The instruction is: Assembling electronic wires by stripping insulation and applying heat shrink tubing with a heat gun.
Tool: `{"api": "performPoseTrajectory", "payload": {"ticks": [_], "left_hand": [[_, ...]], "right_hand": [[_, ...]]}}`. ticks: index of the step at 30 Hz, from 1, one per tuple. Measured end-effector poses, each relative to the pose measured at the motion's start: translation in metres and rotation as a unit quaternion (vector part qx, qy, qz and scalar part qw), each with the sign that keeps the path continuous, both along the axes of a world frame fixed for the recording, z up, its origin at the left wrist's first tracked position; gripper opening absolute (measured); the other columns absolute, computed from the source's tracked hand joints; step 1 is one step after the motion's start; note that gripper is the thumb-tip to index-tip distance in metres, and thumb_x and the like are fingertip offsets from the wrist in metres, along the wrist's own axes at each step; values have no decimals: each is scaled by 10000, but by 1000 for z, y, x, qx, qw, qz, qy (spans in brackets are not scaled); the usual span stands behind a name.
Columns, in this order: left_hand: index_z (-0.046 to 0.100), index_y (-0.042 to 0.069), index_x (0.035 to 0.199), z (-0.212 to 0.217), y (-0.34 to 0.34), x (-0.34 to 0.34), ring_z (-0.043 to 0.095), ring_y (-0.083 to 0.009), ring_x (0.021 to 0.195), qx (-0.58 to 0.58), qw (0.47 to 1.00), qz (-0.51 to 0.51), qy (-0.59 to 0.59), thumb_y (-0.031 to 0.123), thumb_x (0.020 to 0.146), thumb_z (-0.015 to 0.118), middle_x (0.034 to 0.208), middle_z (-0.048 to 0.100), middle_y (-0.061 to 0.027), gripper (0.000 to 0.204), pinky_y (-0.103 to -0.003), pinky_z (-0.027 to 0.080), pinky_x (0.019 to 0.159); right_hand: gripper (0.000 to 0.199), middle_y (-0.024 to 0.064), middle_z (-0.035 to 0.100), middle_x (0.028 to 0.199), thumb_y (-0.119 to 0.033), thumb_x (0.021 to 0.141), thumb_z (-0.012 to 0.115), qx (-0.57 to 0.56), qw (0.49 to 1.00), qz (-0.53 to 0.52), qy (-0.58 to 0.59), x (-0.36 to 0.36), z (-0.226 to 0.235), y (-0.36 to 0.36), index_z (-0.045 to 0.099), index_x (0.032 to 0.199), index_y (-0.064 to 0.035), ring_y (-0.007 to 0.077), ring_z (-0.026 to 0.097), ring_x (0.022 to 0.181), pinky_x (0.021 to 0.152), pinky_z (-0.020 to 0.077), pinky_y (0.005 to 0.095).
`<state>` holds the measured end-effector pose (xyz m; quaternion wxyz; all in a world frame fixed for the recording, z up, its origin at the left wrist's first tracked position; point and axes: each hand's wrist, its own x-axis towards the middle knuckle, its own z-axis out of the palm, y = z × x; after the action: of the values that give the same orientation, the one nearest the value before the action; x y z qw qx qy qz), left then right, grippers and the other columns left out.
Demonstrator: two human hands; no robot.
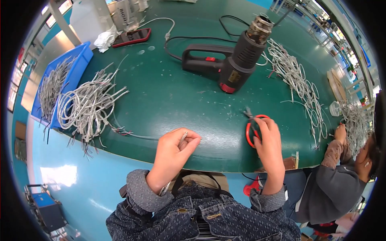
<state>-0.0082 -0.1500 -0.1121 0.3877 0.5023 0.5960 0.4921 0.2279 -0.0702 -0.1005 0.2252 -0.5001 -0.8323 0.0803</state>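
My left hand (177,146) is closed in a pinch near the table's front edge. It holds a thin grey cable (145,137), and a fine tip pokes out past the fingertips. The cable trails left toward a tangled bundle of grey cables (86,104) with bare coloured wire ends. On the right, my right hand (269,142) grips the red handles of a pair of scissors (248,135). Their dark blades point away from me, low over the table or touching it; I cannot tell which.
A black heat gun (237,64) stands on the green table (161,100), nozzle up. Beyond the bundle is a blue bin (80,64) of cables. A phone (132,37) lies far left, more cables (295,76) lie right. A co-worker (333,188) handles cables at far right.
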Motion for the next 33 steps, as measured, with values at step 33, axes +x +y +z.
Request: {"api": "performPoseTrajectory", "payload": {"ticks": [33], "left_hand": [[632, -11, 878, 24, -17, 0, 403, 9, 535, -14, 984, 64, -169, 43, 833, 633, 624, 522, 57, 70, -161, 280, 469]], "right_hand": [[338, 26, 587, 825, -12, 731, 719, -314, 894, 117, 298, -79, 8, -57, 548, 1021, 17, 66, 534, 725, 649, 446, 216]]}}
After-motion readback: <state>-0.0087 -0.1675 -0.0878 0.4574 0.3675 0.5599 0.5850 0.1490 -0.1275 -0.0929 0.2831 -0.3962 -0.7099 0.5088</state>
